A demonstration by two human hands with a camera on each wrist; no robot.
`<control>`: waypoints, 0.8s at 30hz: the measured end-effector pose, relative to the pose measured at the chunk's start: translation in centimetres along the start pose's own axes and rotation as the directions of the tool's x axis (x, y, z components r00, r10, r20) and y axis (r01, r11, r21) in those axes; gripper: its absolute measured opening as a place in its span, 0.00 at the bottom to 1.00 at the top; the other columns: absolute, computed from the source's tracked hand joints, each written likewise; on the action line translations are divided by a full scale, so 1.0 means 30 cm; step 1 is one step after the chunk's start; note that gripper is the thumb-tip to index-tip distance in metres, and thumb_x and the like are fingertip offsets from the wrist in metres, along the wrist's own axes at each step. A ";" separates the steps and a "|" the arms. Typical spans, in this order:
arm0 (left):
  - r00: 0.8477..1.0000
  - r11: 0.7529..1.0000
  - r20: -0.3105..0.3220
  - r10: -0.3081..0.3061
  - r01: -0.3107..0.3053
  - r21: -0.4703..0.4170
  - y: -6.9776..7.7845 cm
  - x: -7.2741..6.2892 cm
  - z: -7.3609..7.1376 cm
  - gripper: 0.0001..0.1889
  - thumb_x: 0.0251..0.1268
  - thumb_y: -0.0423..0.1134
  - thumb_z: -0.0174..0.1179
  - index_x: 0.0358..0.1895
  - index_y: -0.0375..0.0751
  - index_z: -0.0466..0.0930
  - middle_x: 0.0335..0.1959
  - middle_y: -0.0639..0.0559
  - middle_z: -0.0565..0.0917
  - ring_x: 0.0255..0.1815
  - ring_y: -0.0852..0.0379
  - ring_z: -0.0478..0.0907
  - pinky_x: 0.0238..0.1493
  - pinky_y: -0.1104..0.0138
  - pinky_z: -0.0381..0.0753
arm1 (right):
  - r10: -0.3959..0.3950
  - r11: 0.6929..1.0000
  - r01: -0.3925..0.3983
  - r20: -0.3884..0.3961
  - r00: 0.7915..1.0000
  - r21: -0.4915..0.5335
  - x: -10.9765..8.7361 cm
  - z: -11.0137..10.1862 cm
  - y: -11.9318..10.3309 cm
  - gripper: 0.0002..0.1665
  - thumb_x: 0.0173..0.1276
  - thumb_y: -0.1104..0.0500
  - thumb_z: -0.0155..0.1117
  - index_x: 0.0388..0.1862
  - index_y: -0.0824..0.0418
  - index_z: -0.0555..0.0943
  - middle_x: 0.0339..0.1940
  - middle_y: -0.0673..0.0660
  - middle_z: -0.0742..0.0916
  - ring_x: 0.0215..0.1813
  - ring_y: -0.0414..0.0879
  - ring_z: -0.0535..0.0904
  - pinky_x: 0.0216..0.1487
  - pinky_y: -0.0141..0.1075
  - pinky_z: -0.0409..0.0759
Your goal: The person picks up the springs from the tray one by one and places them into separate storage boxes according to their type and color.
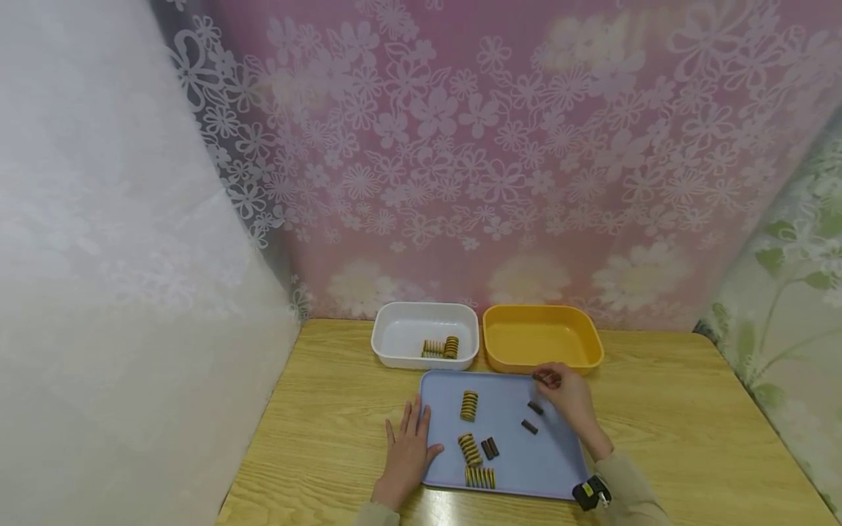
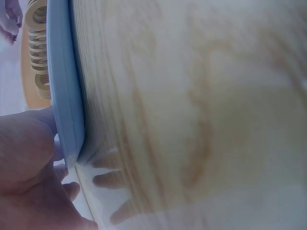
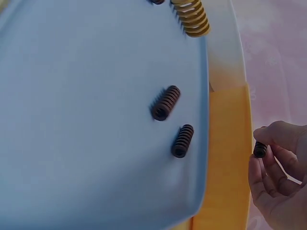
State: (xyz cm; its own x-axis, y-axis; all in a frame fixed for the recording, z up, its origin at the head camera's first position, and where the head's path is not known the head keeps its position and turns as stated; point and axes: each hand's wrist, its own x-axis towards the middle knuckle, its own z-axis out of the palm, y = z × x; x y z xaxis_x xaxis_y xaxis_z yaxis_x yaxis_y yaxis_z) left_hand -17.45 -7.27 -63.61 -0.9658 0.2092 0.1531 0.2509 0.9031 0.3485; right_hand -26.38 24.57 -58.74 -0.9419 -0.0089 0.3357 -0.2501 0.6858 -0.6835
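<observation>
In the head view my right hand [image 1: 569, 398] is above the far right corner of the blue tray [image 1: 513, 467]. Between thumb and fingers it pinches a small dark brown coil spring [image 3: 260, 149], seen best in the right wrist view. My left hand [image 1: 406, 454], fingers spread and straight, rests at the tray's left edge. Two brown springs [image 3: 166, 103] lie on the tray near the right hand, apart from each other. A brown pair [image 1: 490, 448] lies side by side nearer the front. Three larger yellow springs [image 1: 469, 405] are on the tray's left half.
Behind the tray stand a white bin [image 1: 401, 356] with yellow springs [image 1: 450, 347] inside and an orange bin [image 1: 539, 337]. The wooden table [image 1: 316, 409] extends on both sides. A flowered curtain [image 1: 460, 183] hangs at the back.
</observation>
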 end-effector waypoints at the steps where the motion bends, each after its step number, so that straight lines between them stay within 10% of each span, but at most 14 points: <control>1: 1.000 1.000 0.000 0.000 0.000 0.000 -0.002 0.001 0.001 0.39 0.63 0.51 0.67 0.72 0.32 0.69 0.78 0.36 0.61 0.77 0.35 0.60 0.65 0.26 0.58 | 0.001 1.000 -0.001 0.003 1.000 0.005 0.009 -0.002 -0.003 0.12 0.56 0.72 0.74 0.41 0.66 0.87 0.33 0.58 0.89 0.32 0.44 0.81 0.33 0.28 0.79; 14: 1.000 1.000 -0.002 -0.001 0.001 0.025 -0.017 -0.006 0.012 0.40 0.62 0.53 0.67 0.72 0.34 0.70 0.78 0.38 0.62 0.77 0.37 0.61 0.65 0.27 0.60 | -0.022 0.999 0.021 0.004 1.000 0.039 0.166 -0.029 -0.007 0.11 0.61 0.71 0.72 0.44 0.70 0.87 0.37 0.65 0.89 0.34 0.56 0.84 0.34 0.27 0.80; 24: 1.000 0.999 0.025 -0.012 0.011 0.048 -0.012 -0.003 0.002 0.40 0.63 0.54 0.65 0.73 0.35 0.68 0.79 0.39 0.60 0.78 0.38 0.60 0.66 0.28 0.59 | -0.041 0.998 0.047 0.113 0.993 -0.052 0.274 0.026 0.061 0.10 0.63 0.69 0.71 0.44 0.69 0.87 0.34 0.62 0.88 0.34 0.56 0.85 0.37 0.45 0.84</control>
State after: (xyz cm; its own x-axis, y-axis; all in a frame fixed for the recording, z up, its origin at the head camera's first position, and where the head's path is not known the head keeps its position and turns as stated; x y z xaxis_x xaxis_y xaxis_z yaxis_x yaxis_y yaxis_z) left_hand -17.47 -7.60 -63.81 -0.9701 0.2076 0.1254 0.2368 0.9224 0.3051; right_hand -34.74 25.19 -57.73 -0.9502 -0.1186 0.2880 -0.2818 0.7213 -0.6327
